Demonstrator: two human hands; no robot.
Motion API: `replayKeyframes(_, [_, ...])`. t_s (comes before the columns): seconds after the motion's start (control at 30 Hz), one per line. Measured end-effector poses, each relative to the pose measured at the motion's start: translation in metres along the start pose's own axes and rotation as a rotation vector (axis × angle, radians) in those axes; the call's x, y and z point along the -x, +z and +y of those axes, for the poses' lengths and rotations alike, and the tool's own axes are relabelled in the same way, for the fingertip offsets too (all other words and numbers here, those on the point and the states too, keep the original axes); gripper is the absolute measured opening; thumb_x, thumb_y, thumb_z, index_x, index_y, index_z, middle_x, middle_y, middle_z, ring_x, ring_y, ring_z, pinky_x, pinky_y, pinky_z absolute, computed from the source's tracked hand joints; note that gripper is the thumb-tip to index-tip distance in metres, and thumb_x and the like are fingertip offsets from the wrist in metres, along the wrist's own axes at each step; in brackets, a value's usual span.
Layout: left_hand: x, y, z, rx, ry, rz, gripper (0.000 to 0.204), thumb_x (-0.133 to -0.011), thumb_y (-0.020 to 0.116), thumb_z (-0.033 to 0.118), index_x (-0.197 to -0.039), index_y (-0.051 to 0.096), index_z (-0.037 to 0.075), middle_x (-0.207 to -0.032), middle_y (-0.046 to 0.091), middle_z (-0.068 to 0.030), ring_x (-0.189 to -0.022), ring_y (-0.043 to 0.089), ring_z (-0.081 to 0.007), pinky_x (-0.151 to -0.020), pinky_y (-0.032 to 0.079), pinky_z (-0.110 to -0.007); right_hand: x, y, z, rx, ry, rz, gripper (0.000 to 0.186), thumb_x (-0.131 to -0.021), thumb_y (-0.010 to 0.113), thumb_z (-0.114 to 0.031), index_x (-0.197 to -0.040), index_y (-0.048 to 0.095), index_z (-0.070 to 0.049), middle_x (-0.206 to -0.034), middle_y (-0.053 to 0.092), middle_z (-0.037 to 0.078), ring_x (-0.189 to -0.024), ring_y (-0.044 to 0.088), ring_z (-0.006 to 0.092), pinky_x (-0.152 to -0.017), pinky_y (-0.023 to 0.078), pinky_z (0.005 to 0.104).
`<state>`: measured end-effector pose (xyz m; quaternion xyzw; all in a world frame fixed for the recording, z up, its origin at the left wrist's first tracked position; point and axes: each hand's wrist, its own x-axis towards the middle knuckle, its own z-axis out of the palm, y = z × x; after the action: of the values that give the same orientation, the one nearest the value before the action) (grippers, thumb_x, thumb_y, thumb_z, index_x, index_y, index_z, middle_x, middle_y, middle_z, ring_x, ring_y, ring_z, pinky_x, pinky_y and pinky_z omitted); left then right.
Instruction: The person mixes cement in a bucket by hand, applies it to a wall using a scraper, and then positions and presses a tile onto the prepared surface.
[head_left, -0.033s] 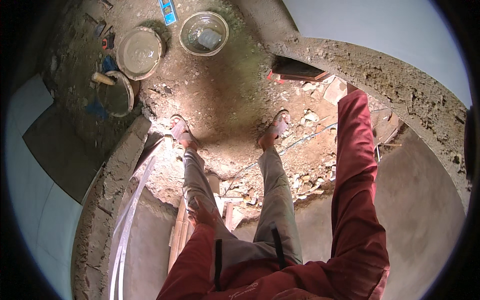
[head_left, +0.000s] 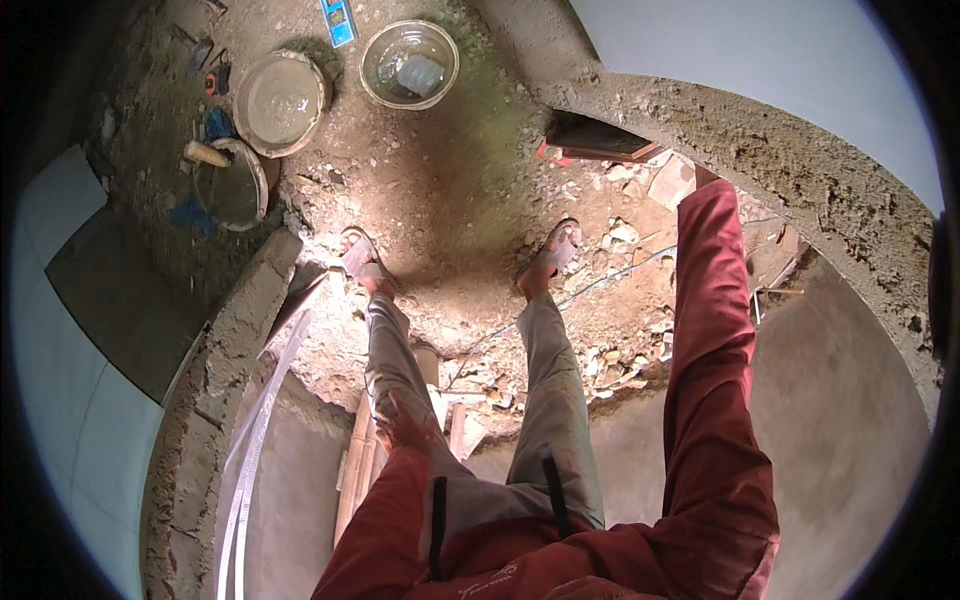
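- Got the left hand [head_left: 405, 425] resting on a grey trouser leg [head_left: 388, 335], around the knee — can't tell if gripping cloth or just lying loose.
- Reaching the right hand [head_left: 706, 178] out near the rough wall edge [head_left: 740, 122], mostly hidden past the red sleeve [head_left: 712, 290] — can't make out its grip.
- Standing in sandals [head_left: 563, 243] on stony dirt [head_left: 455, 190], with a round tub [head_left: 325, 98], a basin [head_left: 441, 50] and a blue level [head_left: 338, 22] farther ahead.
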<state>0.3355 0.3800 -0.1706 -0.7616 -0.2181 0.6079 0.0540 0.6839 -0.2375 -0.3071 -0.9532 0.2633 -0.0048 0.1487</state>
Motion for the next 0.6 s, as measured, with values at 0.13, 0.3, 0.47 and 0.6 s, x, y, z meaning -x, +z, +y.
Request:
replayKeyframes(0.13, [-0.002, 0.005, 0.004, -0.005, 0.006, 0.015, 0.110, -0.072, 0.073, 0.055, -0.157, 0.013, 0.019, -0.150, 0.023, -0.0405, -0.137, 0.030, -0.0547, -0.110, 0.029, -0.061, 0.000, -0.019, -0.003, 0.019, -0.043, 0.004, 0.038, -0.094, 0.060, -0.020, -0.127, 0.058, -0.003, -0.132, 0.058, 0.021, -0.120, 0.056, 0.0325, -0.105, 0.044, 0.0406])
replayKeyframes(0.3, [-0.005, 0.009, 0.002, -0.050, 0.003, 0.009, 0.109, -0.072, 0.074, 0.053, -0.156, 0.014, 0.019, -0.148, 0.025, -0.0403, -0.137, 0.031, -0.0550, -0.109, 0.030, -0.060, 0.023, -0.038, -0.009, 0.006, -0.057, 0.062, 0.037, -0.091, 0.064, -0.015, -0.126, 0.060, -0.003, -0.129, 0.060, 0.019, -0.117, 0.058, 0.0316, -0.104, 0.045, 0.0389])
replayKeyframes(0.47, [-0.004, 0.011, 0.001, -0.052, 0.027, 0.047, 0.108, -0.073, 0.073, 0.055, -0.156, 0.015, 0.019, -0.148, 0.026, -0.0403, -0.136, 0.032, -0.0541, -0.109, 0.031, -0.059, 0.044, -0.019, 0.000, -0.254, -0.005, 0.010, 0.035, -0.090, 0.068, -0.011, -0.123, 0.062, -0.002, -0.124, 0.063, 0.018, -0.111, 0.061, 0.0296, -0.103, 0.046, 0.0369])
replayKeyframes(0.6, [-0.003, 0.010, 0.006, -0.034, -0.006, 0.054, 0.106, -0.074, 0.073, 0.054, -0.156, 0.016, 0.019, -0.149, 0.026, -0.0396, -0.137, 0.032, -0.0538, -0.109, 0.030, -0.059, 0.042, -0.028, 0.001, 0.764, -0.356, -0.201, 0.033, -0.094, 0.063, -0.013, -0.122, 0.058, 0.002, -0.117, 0.065, 0.016, -0.106, 0.061, 0.0243, -0.097, 0.050, 0.0367])
